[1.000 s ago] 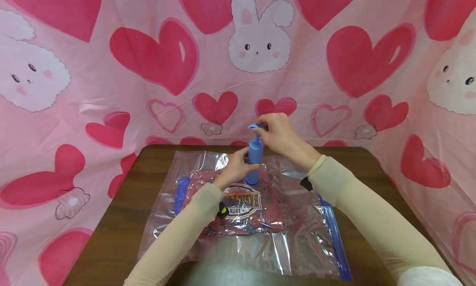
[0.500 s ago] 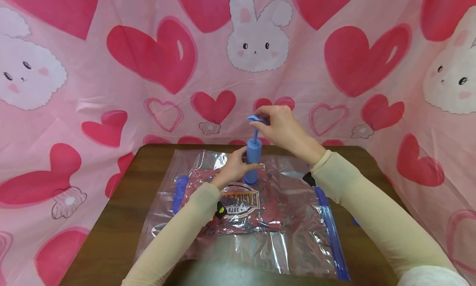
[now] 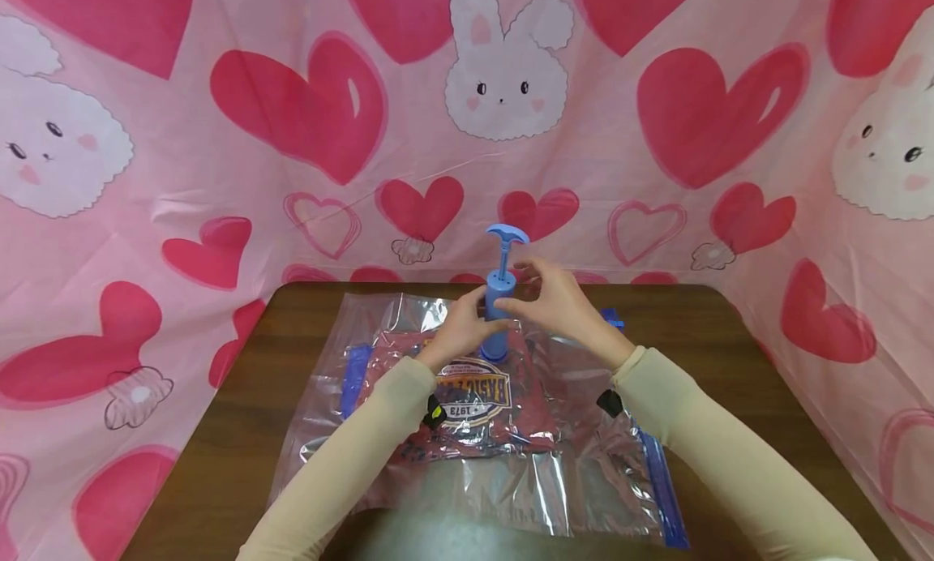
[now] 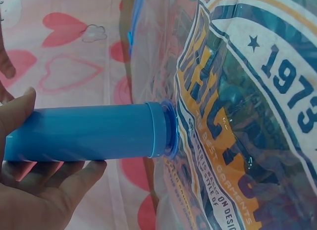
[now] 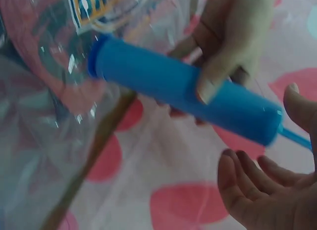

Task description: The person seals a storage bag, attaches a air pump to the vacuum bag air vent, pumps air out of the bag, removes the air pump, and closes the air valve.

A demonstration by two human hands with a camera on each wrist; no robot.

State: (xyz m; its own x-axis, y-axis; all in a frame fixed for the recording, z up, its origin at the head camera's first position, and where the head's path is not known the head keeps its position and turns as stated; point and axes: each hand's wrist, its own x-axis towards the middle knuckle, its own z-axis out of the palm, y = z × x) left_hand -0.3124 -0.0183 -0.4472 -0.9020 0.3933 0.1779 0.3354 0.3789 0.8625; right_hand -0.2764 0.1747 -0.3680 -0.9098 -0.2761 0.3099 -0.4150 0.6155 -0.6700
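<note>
Right hand (image 3: 558, 306) lowered since the preceding frame, from the handle (image 3: 507, 233) to beside the barrel (image 4: 89, 133) of the blue hand pump (image 3: 496, 297).
Left to right, relative to the pump: well to its left extends the brown worktop (image 3: 226, 447); nearer lies a blue strip (image 3: 356, 378) on the transparent bag (image 3: 511, 496). Immediately left, the left hand (image 3: 461, 326) has its fingers wrapped around the barrel. The pump stands upright on the bag, above the red garment (image 3: 536, 423) inside, its base at the edge of the printed emblem (image 3: 477, 395) and its handle raised; heart-printed cloth (image 3: 503, 164) hangs behind. Just right of the pump, the right hand's thumb and fingers are wide apart around the barrel's upper end, with a gap visible in the right wrist view. Farther right, toward the person, runs the bag's blue zip edge (image 3: 662, 492).
</note>
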